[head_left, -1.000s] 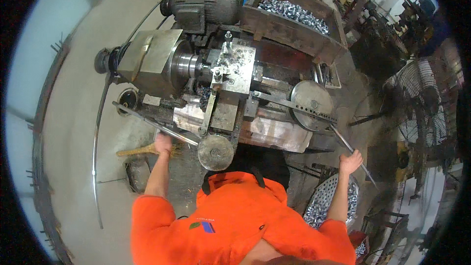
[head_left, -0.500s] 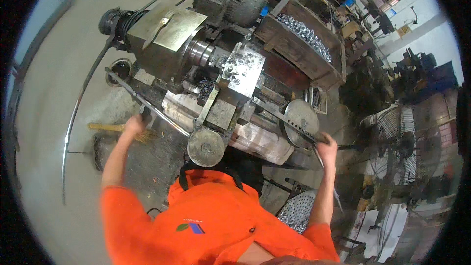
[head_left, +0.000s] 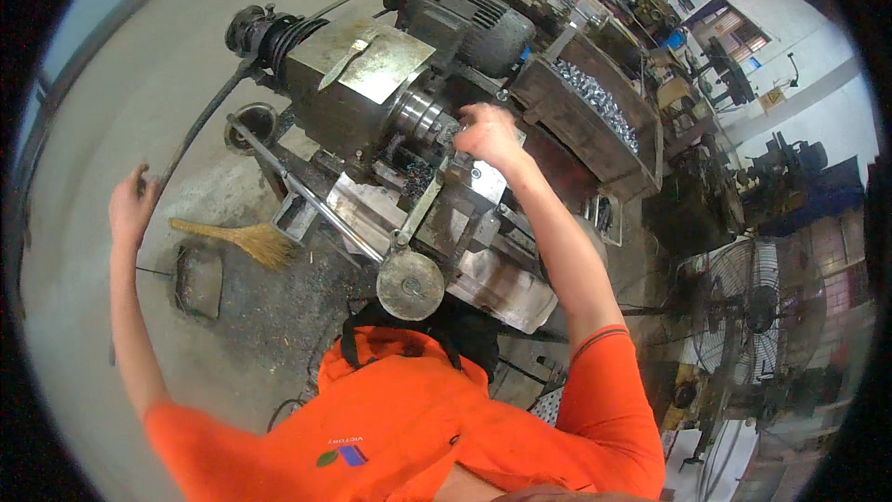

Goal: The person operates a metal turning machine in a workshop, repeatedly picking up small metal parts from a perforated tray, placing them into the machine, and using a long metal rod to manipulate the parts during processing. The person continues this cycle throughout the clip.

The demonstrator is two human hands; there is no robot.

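On the left, my left hand [head_left: 133, 204] is closed around the long metal lever [head_left: 181, 144] that runs down from the rear of the lathe's spindle. My right hand [head_left: 488, 137] reaches over the tool slide [head_left: 487, 181], its fingers curled in at the nose of the steel spindle [head_left: 418, 114]. Whatever its fingertips pinch is hidden and slightly blurred. Below that hand, dark metal shavings [head_left: 418, 177] lie beside the slide. A round, worn disc handwheel [head_left: 410, 285] is in front of the slide, close to my body.
A wooden box [head_left: 595, 144] of small shiny metal parts stands behind the lathe, next to a dark motor [head_left: 469, 23]. A flat tool [head_left: 346, 63] lies on the headstock cover. There is a straw broom [head_left: 246, 240] on the floor at left. A large fan [head_left: 743, 307] stands at right.
My left hand has left the angled bar at the lathe's front and moved left to the long lever. My right hand has gone from the perforated lever by the right disc to the spindle nose.
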